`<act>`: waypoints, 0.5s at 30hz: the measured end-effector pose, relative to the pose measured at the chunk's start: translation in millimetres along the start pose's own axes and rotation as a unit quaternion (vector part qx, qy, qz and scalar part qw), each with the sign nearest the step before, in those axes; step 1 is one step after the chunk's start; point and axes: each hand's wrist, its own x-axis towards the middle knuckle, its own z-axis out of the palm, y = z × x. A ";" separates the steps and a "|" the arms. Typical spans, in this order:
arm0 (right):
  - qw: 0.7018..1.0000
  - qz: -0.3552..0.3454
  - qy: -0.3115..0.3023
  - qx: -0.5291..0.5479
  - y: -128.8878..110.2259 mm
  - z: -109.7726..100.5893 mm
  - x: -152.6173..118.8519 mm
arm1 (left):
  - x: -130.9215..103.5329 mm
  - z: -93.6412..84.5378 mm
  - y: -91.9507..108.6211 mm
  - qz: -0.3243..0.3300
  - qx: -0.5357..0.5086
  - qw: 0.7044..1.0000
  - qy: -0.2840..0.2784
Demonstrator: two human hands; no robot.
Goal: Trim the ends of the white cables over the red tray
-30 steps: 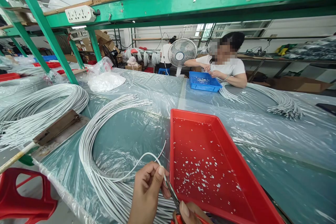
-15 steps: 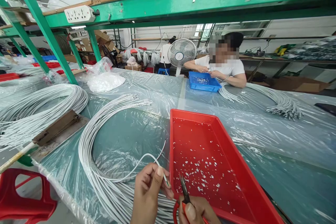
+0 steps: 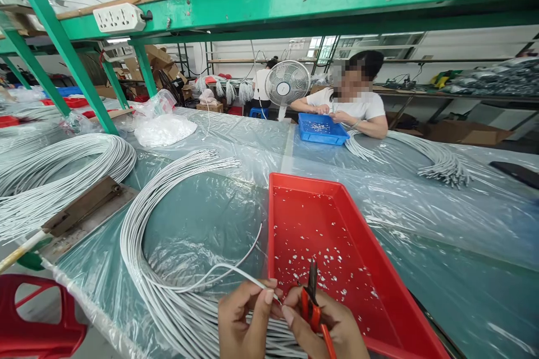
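My left hand (image 3: pixel 242 322) pinches the end of a thin white cable (image 3: pixel 219 272) at the bottom of the view. My right hand (image 3: pixel 326 328) holds small red-handled cutters (image 3: pixel 312 302), blades pointing up over the red tray (image 3: pixel 404 314), while its thumb and forefinger touch the cable tip beside my left fingers. The cable loops back to a big curved bundle of white cables (image 3: pixel 147 235) lying on the plastic-covered table (image 3: pixel 202 213). Small white cut bits (image 3: pixel 332 269) lie scattered in the tray.
Across the table a person in a white shirt (image 3: pixel 357 106) works over a blue tray (image 3: pixel 322 130) with another cable bundle (image 3: pixel 438 160). A fan (image 3: pixel 287 83) stands behind. More cables (image 3: pixel 54 168) and a metal plate (image 3: pixel 84 210) lie left; a red stool (image 3: pixel 37 320) sits low left.
My right hand moved the cutters away from the cable, swung them upright over the tray, and its fingers came onto the cable tip. The view shifted slightly.
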 end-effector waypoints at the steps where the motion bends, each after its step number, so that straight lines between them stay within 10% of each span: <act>1: 1.000 -0.023 0.012 -0.004 1.4 -0.1 1.0 | -1.5 -0.2 -3.6 0.014 0.007 1.000 0.000; 15: 0.965 -0.215 0.088 -0.124 -6.1 -0.5 -0.9 | -4.2 -4.6 -17.1 0.156 0.084 0.984 0.004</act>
